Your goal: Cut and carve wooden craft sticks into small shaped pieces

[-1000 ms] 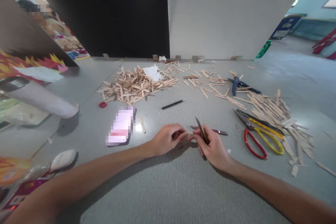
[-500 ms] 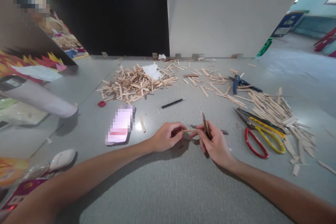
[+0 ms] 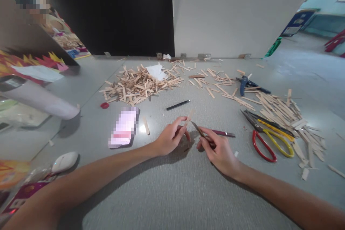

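Between its thumb and fingertips, my left hand (image 3: 171, 137) pinches a small wooden strip (image 3: 190, 115) that points up and away. My right hand (image 3: 219, 149) is closed around a knife (image 3: 198, 129), its blade slanting toward the strip, close to it. Whether blade and strip touch is hard to tell. Behind my right hand a dark red tool with a metal tip (image 3: 223, 133) lies on the grey table (image 3: 172, 194). A black pen (image 3: 178, 105) lies beyond both hands, and a single strip (image 3: 146, 126) rests left of them.
A phone (image 3: 124, 127) lies left. Wooden strips form a pile (image 3: 137, 86) behind and another heap (image 3: 280, 111) at right, near red-and-yellow scissors (image 3: 264, 154) and blue pliers (image 3: 243, 85). A rolled tube (image 3: 51, 100) and white mouse (image 3: 65, 162) sit far left. Another person is at the upper left.
The knife has swung from upright to slanting left toward the strip. The strip has turned from lying sideways between my hands to pointing up, and my right fingers have left it.
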The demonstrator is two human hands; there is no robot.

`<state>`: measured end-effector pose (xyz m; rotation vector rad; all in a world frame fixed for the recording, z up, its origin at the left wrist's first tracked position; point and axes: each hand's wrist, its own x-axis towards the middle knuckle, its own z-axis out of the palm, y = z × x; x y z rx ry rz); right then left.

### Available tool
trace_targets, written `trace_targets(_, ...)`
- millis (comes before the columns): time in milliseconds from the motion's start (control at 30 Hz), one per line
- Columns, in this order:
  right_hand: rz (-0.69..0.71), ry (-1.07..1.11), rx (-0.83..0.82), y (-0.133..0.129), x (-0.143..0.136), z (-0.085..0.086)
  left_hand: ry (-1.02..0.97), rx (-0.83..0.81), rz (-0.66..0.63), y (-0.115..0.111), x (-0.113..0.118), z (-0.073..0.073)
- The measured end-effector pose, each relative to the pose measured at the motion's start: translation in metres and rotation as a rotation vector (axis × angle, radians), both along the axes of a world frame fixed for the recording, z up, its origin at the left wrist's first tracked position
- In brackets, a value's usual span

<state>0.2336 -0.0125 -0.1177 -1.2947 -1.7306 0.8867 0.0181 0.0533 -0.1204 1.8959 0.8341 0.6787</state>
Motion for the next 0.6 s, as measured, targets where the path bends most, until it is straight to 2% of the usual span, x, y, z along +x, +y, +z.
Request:
trace_targets(233, 0.033, -0.037, 0.035, 0.000, 0.001, -0.007, 0.032, 0.151, 0.005, -0.002, -0.001, -0.001)
trace_targets(433, 0.025, -0.088, 0.094, 0.001, 0.000, -0.010, 0.050, 0.247, 0.047, -0.004, -0.004, -0.017)
trace_targets(600, 0.076, -0.095, 0.040, 0.003, 0.001, -0.005, 0.048, 0.260, 0.050, -0.005, -0.005, -0.024)
